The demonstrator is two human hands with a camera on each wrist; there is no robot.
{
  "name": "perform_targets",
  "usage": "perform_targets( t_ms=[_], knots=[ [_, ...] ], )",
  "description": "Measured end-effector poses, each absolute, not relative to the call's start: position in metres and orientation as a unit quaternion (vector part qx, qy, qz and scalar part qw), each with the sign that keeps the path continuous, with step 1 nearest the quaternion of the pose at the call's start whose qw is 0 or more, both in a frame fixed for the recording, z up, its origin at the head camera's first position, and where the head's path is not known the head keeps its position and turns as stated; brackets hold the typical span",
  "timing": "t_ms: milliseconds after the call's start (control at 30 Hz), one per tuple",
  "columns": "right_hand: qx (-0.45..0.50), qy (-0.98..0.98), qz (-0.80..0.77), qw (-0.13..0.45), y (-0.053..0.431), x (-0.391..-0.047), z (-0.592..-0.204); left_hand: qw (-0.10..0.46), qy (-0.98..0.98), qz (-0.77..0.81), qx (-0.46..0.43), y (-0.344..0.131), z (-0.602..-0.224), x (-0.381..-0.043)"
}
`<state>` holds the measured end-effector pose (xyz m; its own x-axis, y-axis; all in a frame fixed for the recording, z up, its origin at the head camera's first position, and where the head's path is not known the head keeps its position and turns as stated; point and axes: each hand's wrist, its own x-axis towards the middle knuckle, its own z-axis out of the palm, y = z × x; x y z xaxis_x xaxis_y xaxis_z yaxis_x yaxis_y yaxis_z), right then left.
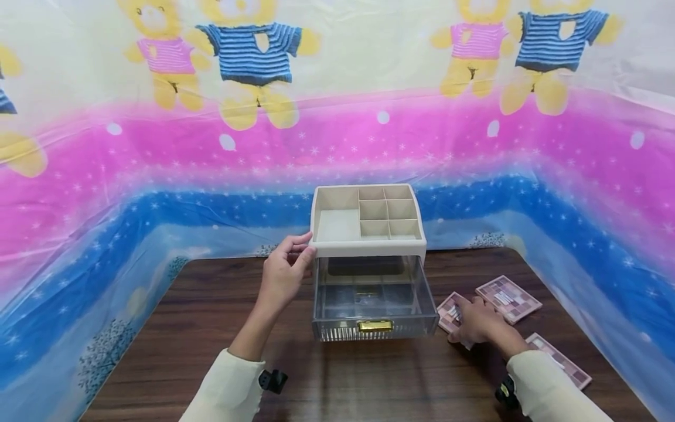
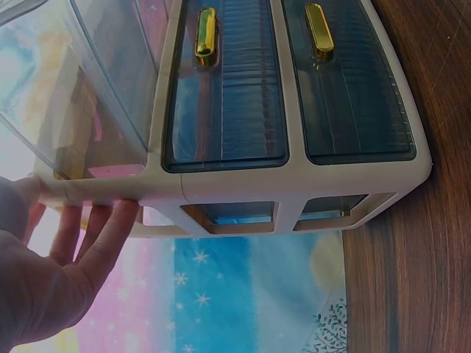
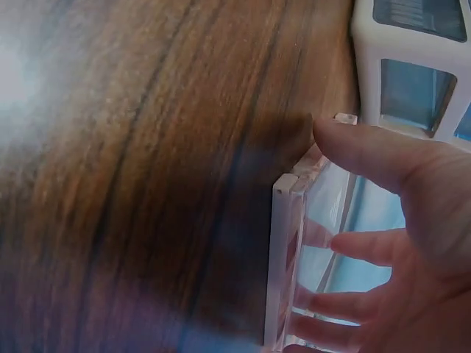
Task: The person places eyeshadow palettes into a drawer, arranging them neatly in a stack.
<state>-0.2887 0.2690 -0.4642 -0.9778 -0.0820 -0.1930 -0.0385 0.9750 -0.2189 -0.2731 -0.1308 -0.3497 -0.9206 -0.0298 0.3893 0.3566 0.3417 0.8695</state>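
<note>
A cream drawer organizer [image 1: 369, 249] stands on the table, its top clear drawer [image 1: 377, 328] with a gold handle pulled out. My left hand [image 1: 286, 269] holds its upper left corner, thumb at the front edge and fingers against the side. In the left wrist view, those fingers [image 2: 110, 235] touch the cream frame. My right hand [image 1: 480, 321] is over an eyeshadow palette [image 1: 448, 313] just right of the drawer. In the right wrist view, the thumb is by one edge of the palette [image 3: 280, 257] and the fairly straight fingers spread over its clear lid; firm contact is unclear.
Two more palettes lie at the right, one farther back [image 1: 508, 299] and another [image 1: 561, 360] partly behind the right sleeve. Below the open drawer are two closed drawers [image 2: 228, 110]. A bear-printed curtain [image 1: 263, 146] surrounds the wooden table [image 1: 211, 316].
</note>
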Motion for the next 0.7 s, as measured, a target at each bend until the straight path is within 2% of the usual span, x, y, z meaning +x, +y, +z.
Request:
perform_targets(
  t_ms=[233, 400, 567, 700],
  knots=[
    [-0.034, 0.987, -0.121, 0.099, 0.274, -0.293, -0.467, 0.173, -0.798, -0.568, -0.106, -0.130, -0.351, -0.274],
    [-0.049, 0.985, -0.147, 0.071, 0.280, -0.295, -0.471, 0.176, -0.801, -0.563, -0.106, -0.131, -0.352, -0.274],
    [-0.084, 0.974, -0.208, -0.010, 0.284, -0.293, -0.468, 0.176, -0.799, -0.566, -0.105, -0.131, -0.353, -0.275],
    [-0.106, 0.959, -0.254, -0.068, 0.284, -0.289, -0.442, 0.180, -0.796, -0.568, -0.109, -0.131, -0.352, -0.275]
  ],
)
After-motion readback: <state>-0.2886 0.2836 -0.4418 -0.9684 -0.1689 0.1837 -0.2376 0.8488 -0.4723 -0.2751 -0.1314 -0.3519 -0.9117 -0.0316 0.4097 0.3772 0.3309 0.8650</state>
